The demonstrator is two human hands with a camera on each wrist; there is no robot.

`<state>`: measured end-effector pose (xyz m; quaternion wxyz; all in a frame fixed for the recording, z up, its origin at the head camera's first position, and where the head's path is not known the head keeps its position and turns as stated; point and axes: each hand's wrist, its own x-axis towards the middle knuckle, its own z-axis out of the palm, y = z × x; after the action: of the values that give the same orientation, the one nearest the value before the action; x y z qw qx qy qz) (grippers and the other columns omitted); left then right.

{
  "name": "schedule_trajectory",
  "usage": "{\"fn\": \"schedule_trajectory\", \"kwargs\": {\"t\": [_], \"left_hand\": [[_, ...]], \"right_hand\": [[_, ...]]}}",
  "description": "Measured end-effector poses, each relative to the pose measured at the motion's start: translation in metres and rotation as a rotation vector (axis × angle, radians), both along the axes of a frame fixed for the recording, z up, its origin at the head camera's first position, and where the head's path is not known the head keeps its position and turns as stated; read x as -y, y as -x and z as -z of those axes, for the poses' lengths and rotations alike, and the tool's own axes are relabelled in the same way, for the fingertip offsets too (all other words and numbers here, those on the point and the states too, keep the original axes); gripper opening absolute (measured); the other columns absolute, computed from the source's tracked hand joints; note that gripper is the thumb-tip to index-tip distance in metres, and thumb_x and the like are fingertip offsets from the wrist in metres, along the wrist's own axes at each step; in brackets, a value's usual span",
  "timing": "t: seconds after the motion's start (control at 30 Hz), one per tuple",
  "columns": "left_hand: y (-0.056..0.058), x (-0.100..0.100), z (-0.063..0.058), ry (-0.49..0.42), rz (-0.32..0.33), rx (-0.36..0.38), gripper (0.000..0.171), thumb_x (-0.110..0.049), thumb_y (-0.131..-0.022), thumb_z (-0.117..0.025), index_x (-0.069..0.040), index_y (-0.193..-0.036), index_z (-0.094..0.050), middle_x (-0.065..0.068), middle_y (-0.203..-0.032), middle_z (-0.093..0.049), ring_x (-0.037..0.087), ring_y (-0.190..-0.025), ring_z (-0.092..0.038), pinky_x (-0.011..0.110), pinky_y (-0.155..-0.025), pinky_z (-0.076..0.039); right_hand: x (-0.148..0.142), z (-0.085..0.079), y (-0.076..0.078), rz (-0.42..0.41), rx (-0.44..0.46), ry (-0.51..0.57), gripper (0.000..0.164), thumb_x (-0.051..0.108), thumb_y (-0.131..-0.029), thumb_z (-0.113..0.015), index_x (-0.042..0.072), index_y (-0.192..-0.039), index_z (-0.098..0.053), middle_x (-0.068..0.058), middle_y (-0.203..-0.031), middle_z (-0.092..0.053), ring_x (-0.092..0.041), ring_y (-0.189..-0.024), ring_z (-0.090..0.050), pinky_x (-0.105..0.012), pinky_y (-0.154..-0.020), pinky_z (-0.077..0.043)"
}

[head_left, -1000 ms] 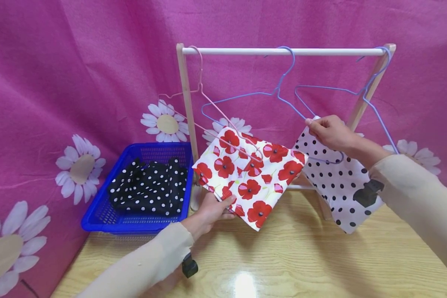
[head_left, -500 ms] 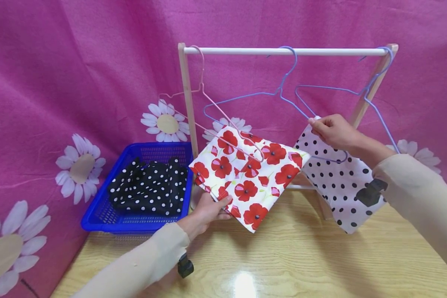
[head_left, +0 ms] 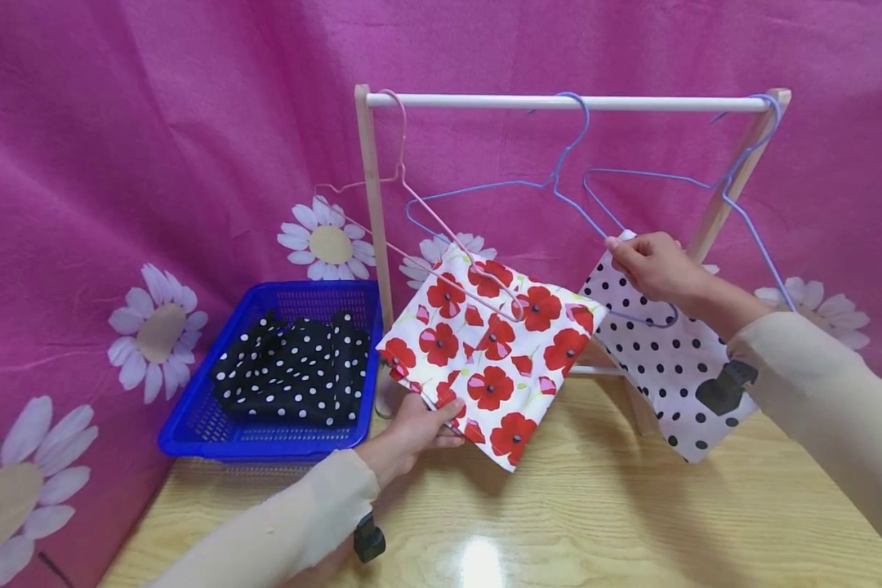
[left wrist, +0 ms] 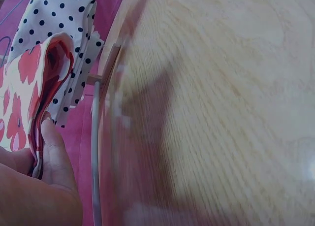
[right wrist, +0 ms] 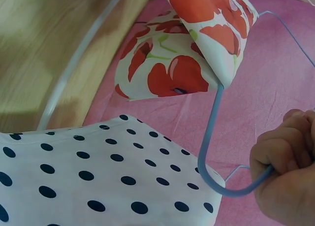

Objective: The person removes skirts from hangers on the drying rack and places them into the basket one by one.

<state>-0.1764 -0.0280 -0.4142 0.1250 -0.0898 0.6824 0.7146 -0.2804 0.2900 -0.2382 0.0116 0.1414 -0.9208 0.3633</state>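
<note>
A white cloth with red poppies hangs folded over the lower bar of the middle blue hanger. My left hand pinches the cloth's lower left edge, thumb on top; in the left wrist view its layers lie between thumb and fingers. With curled fingers, my right hand grips the sloping right arm of that same hanger. Seen from the right wrist, the hanger's rounded corner runs from the fist to the cloth. A pink hanger overlaps the front of the poppy cloth.
A white cloth with black dots hangs behind my right hand, by the right blue hanger. The rack's white rail carries the hangers. At left stands a blue basket holding a black dotted cloth. Below is a wooden table.
The left hand moves slightly left, then back right and a little down, shifting the poppy cloth with it. The right hand keeps its grip on the hanger and barely moves.
</note>
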Motion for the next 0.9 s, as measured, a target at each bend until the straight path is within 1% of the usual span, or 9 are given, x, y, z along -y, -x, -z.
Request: {"fn": "schedule_trajectory", "kwargs": {"t": [0.23, 0.43, 0.57, 0.7, 0.83, 0.9], "left_hand": [[-0.005, -0.004, 0.004, -0.023, 0.001, 0.016, 0.044, -0.017, -0.101, -0.063, 0.003, -0.136, -0.046, 0.022, -0.109, -0.074, 0.012, -0.066, -0.071, 0.03, -0.069, -0.064], [-0.007, -0.006, 0.006, -0.026, 0.029, 0.012, 0.043, -0.018, -0.101, -0.062, 0.003, -0.136, -0.047, 0.022, -0.108, -0.075, 0.011, -0.065, -0.071, 0.03, -0.069, -0.064], [-0.009, -0.006, 0.007, -0.013, 0.039, 0.017, 0.045, -0.019, -0.101, -0.063, 0.002, -0.137, -0.046, 0.022, -0.109, -0.075, 0.012, -0.065, -0.072, 0.03, -0.068, -0.064], [-0.009, -0.003, 0.006, -0.012, 0.032, 0.011, 0.046, -0.02, -0.101, -0.063, 0.003, -0.137, -0.045, 0.024, -0.108, -0.074, 0.012, -0.065, -0.072, 0.03, -0.066, -0.063], [-0.007, 0.003, 0.003, 0.008, 0.03, 0.01, 0.047, -0.021, -0.1, -0.064, 0.001, -0.138, -0.045, 0.024, -0.112, -0.074, 0.013, -0.067, -0.073, 0.03, -0.067, -0.063], [-0.006, 0.006, 0.002, 0.026, 0.038, 0.013, 0.048, -0.021, -0.1, -0.064, 0.0, -0.139, -0.044, 0.024, -0.115, -0.073, 0.014, -0.069, -0.074, 0.031, -0.068, -0.064]], "right_hand": [[0.001, 0.003, -0.001, -0.013, -0.024, -0.001, 0.056, 0.038, -0.11, -0.038, 0.013, -0.059, -0.042, 0.007, -0.053, -0.033, -0.006, -0.05, -0.032, -0.023, -0.044, -0.027], [0.002, 0.006, 0.0, -0.036, -0.026, 0.021, 0.057, 0.038, -0.11, -0.037, 0.013, -0.059, -0.042, 0.008, -0.051, -0.033, -0.006, -0.049, -0.033, -0.024, -0.043, -0.029], [0.003, 0.005, 0.0, -0.019, -0.006, 0.017, 0.058, 0.041, -0.109, -0.037, 0.012, -0.06, -0.042, 0.007, -0.051, -0.033, -0.007, -0.049, -0.033, -0.024, -0.045, -0.03], [0.002, 0.002, 0.001, -0.014, 0.035, 0.003, 0.058, 0.045, -0.109, -0.037, 0.01, -0.063, -0.043, 0.007, -0.052, -0.033, -0.008, -0.05, -0.033, -0.025, -0.046, -0.03], [0.0, -0.001, 0.001, -0.006, 0.066, -0.002, 0.057, 0.046, -0.108, -0.037, 0.013, -0.063, -0.044, 0.007, -0.052, -0.033, -0.009, -0.049, -0.033, -0.025, -0.046, -0.03], [0.0, -0.003, 0.002, 0.0, 0.063, -0.01, 0.057, 0.046, -0.108, -0.037, 0.013, -0.061, -0.044, 0.007, -0.052, -0.033, -0.008, -0.049, -0.033, -0.024, -0.046, -0.029]]}}
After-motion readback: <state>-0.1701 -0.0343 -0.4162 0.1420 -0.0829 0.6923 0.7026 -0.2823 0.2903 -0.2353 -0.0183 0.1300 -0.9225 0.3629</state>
